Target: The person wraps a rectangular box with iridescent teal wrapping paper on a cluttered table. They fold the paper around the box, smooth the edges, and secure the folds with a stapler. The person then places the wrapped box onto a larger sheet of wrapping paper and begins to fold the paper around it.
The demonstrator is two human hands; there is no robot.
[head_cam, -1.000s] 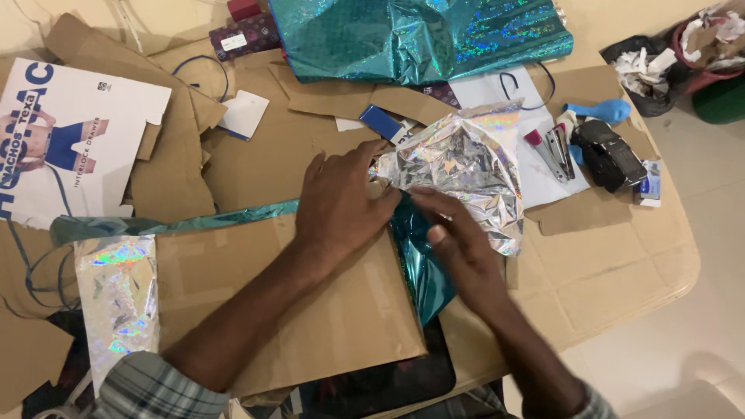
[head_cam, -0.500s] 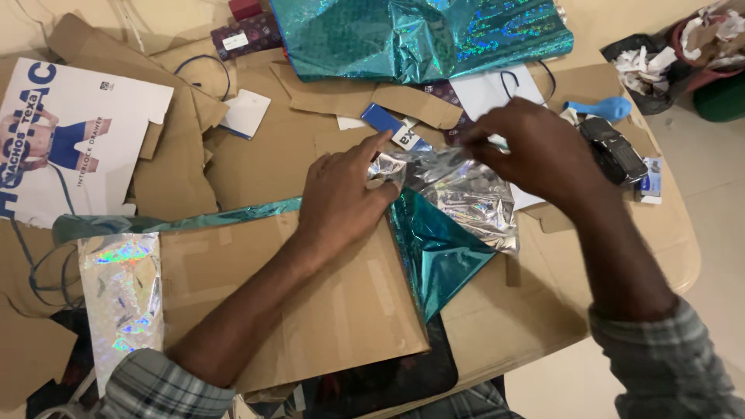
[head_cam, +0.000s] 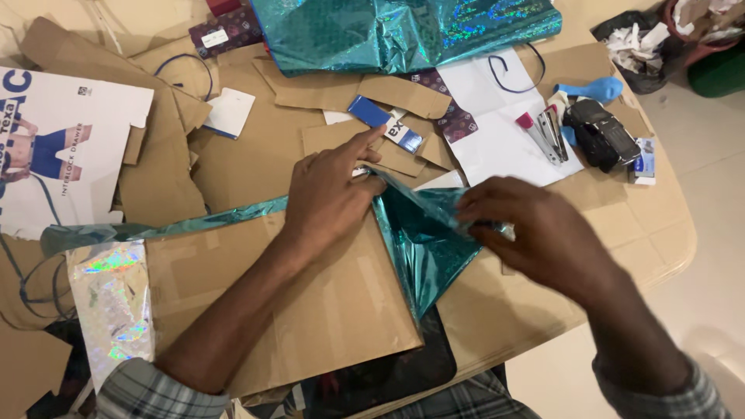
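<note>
**Teal foil folded over a cardboard edge**

The left hand [head_cam: 330,194] lay flat, fingers spread, pressing the teal foil [head_cam: 423,248] down at the corner of a flat brown cardboard panel [head_cam: 310,302], its forefinger stretched toward a blue card [head_cam: 371,112]. The right hand [head_cam: 535,229] pinched the foil's crinkled upper edge between thumb and fingers, a sliver of silver showing at the knuckles. The foil hung as a glossy, creased triangle, its point reaching down past the panel's right edge; a narrow strip of it ran left along the panel's top side.

The beige tabletop [head_cam: 660,240], rounded at its corner, was strewn with torn cardboard scraps. A holographic silver strip [head_cam: 112,302] lay at the panel's left end, a large crumpled sheet [head_cam: 403,31] of teal holographic wrap at the far edge. On a white paper [head_cam: 497,147] right of the hands rested a metal stapler [head_cam: 543,132] with a red tip, just beside a black tape dispenser [head_cam: 601,140] and a limp blue balloon [head_cam: 597,89]. A white printed box [head_cam: 54,147], flattened, sat far left
</note>
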